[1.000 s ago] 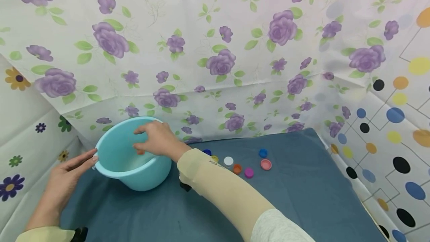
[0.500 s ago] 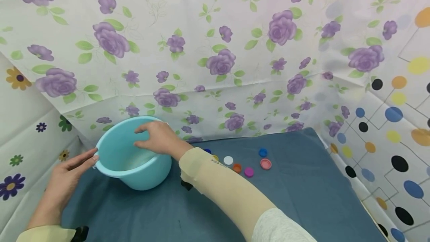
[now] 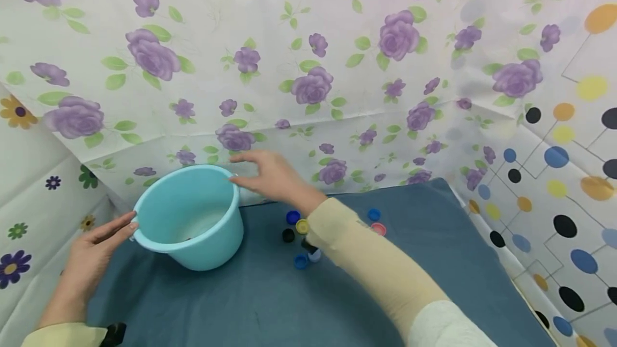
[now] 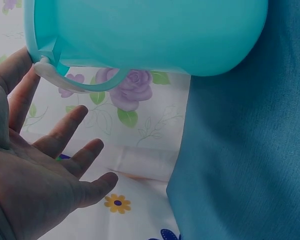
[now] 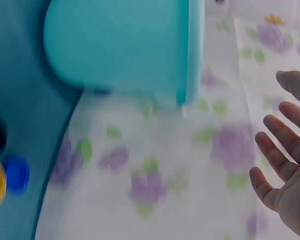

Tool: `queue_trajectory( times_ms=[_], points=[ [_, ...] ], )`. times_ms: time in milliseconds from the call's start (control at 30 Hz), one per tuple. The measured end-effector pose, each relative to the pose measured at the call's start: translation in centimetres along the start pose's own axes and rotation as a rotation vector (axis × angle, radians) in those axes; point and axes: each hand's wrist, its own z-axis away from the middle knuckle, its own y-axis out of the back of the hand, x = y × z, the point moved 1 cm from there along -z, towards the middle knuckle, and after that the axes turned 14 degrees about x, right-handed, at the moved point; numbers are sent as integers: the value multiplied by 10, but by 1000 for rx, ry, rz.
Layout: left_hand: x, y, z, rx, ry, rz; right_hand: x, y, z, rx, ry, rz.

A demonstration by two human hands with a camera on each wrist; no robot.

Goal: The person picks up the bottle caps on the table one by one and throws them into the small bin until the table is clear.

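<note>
A light blue plastic bucket (image 3: 193, 250) stands on the blue cloth, left of centre. My left hand (image 3: 93, 261) pinches its rim at the left side, by the pivot of the handle (image 4: 97, 86); the other fingers are spread in the left wrist view. Off the bucket's right rim, my right hand (image 3: 272, 175) is in the air with relaxed, parted fingers and holds nothing. A small dark bit shows low inside the bucket, mostly hidden by the near wall. Several bottle caps lie right of the bucket, among them a yellow cap (image 3: 302, 226) and a black cap (image 3: 288, 235).
A pink cap (image 3: 378, 228) and a blue cap (image 3: 374, 214) lie beyond the right forearm, which hides part of the cloth (image 3: 250, 309). Behind rises a flowered sheet (image 3: 270, 90); a dotted sheet (image 3: 544, 218) borders the right side.
My right hand has come out from over the bucket, moving right. The right forearm has shifted right too, uncovering caps beside the bucket. My left hand stays at the rim.
</note>
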Motion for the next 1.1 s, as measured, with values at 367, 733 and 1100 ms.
queue_trajectory(
  times_ms=[367, 733, 1100],
  points=[
    [-3, 2, -3, -12, 30, 7, 89, 83, 50, 208, -146, 11],
    [-3, 2, -4, -20, 20, 16, 150, 116, 96, 270, -263, 59],
    [-5, 0, -4, -18, 27, 39, 206, 119, 143, 208, -391, 110]
  ],
)
